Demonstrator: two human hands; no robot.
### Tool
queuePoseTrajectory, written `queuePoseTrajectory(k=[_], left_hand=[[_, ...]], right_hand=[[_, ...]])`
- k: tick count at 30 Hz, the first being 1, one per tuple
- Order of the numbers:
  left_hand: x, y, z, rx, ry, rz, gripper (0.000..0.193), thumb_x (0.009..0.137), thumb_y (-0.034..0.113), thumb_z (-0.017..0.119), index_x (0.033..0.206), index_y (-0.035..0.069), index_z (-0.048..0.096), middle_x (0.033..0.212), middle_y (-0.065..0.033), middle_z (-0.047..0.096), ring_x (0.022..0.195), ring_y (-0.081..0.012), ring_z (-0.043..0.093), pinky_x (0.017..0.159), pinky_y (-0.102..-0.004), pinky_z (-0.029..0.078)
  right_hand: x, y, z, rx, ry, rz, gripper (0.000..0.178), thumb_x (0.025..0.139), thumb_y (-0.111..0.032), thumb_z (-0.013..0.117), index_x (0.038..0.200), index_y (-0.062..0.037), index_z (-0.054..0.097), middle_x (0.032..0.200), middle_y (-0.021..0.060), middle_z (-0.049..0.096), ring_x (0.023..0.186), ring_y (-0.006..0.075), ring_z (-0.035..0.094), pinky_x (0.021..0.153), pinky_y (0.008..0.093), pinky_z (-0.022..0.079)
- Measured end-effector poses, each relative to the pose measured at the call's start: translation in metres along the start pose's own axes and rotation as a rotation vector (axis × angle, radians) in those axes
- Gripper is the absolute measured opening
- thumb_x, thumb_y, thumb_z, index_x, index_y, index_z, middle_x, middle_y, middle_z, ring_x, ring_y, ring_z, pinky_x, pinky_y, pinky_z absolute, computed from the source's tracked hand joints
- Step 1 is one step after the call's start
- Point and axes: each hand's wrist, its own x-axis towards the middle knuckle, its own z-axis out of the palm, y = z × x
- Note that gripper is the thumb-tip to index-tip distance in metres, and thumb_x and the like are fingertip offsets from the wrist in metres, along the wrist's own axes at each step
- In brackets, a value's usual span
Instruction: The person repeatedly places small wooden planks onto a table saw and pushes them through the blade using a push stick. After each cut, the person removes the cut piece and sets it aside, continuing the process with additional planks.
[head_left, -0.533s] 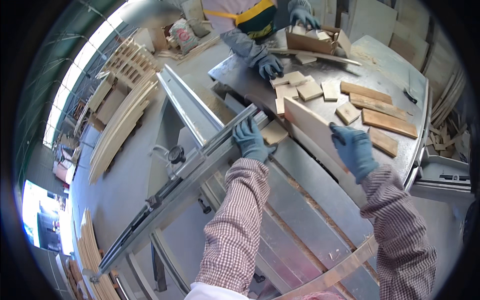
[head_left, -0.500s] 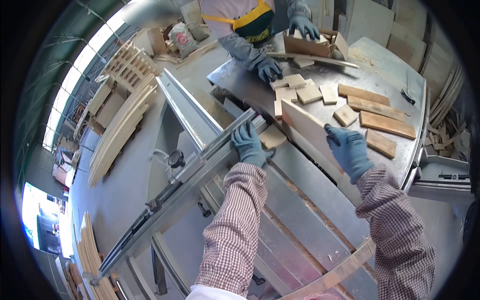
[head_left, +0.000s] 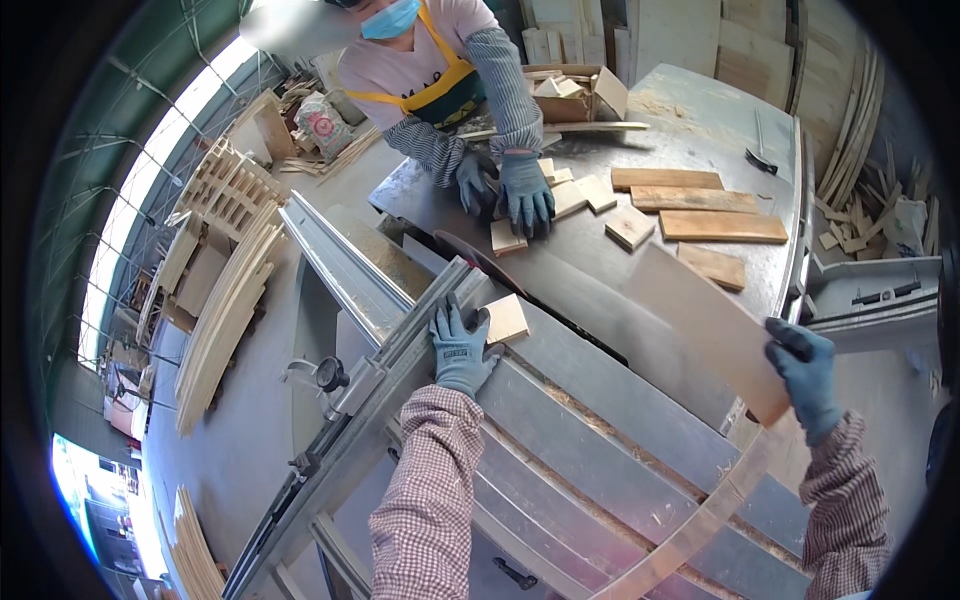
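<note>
My left hand (head_left: 462,350), in a blue-grey glove, lies with fingers spread on the metal fence (head_left: 400,325) of a sliding table saw. Beside its fingertips a small square wooden block (head_left: 507,318) rests on the sliding table (head_left: 590,425). My right hand (head_left: 808,378), gloved too, grips the near end of a thin wooden board (head_left: 715,330), which slants over the saw table and is smeared by motion. The dark rim of the round saw blade (head_left: 478,256) shows just past the block.
Across the steel table (head_left: 590,265) a co-worker's gloved hands (head_left: 525,190) handle small blocks. Several brown wood strips (head_left: 710,225), a loose block (head_left: 630,227) and a cardboard box (head_left: 600,85) of offcuts lie there. A hammer (head_left: 761,155) sits near the far right edge.
My right hand has swung right and nearer with the board, away from the blade. My left hand stays on the fence, and the square block beside it now shows more. The co-worker's hands have come together over the blocks.
</note>
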Motion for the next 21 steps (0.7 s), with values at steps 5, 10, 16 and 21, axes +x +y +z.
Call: queuePoseTrajectory(k=[5,10,16,21], left_hand=[[-0.037,0.038,0.019,-0.110,-0.004,0.134,0.064,0.071,0.046,0.070,0.125,0.015,0.054,0.143,-0.0207,0.029,0.133,-0.0415,0.021,0.109,-0.0539,0.016],[-0.059,0.058,0.018,-0.649,0.045,-0.076,0.053,0.062,0.034,0.082,0.102,0.008,0.061,0.125,-0.0189,0.045,0.116,-0.0360,0.044,0.100,-0.0417,0.036],[-0.025,0.070,0.028,-0.497,0.312,-0.270,0.077,0.059,0.039,0.084,0.116,0.001,0.047,0.117,-0.0177,0.050,0.108,-0.0345,0.049,0.094,-0.0413,0.041],[-0.014,0.115,0.023,-0.709,0.132,-0.268,0.077,0.058,0.034,0.086,0.114,-0.001,0.045,0.109,-0.0165,0.054,0.100,-0.0284,0.054,0.088,-0.0370,0.045]], right_hand=[[-0.045,0.029,-0.085,0.011,0.134,0.017,0.031,0.082,-0.001,0.061,0.112,0.0048,0.061,0.108,0.0097,0.063,0.097,0.0146,0.057,0.087,0.0258,0.044],[-0.090,0.037,-0.138,0.026,0.239,0.113,0.034,0.085,-0.003,0.060,0.118,0.0036,0.058,0.115,0.0095,0.061,0.101,0.0136,0.056,0.089,0.0255,0.044],[-0.124,0.064,-0.186,0.017,0.330,0.097,0.035,0.088,-0.007,0.059,0.121,0.0025,0.056,0.117,0.0099,0.061,0.104,0.0148,0.056,0.092,0.0272,0.043],[-0.156,0.079,-0.219,0.000,0.485,0.086,0.036,0.089,-0.012,0.060,0.121,0.0023,0.056,0.114,0.0102,0.061,0.104,0.0158,0.056,0.092,0.0276,0.043]])
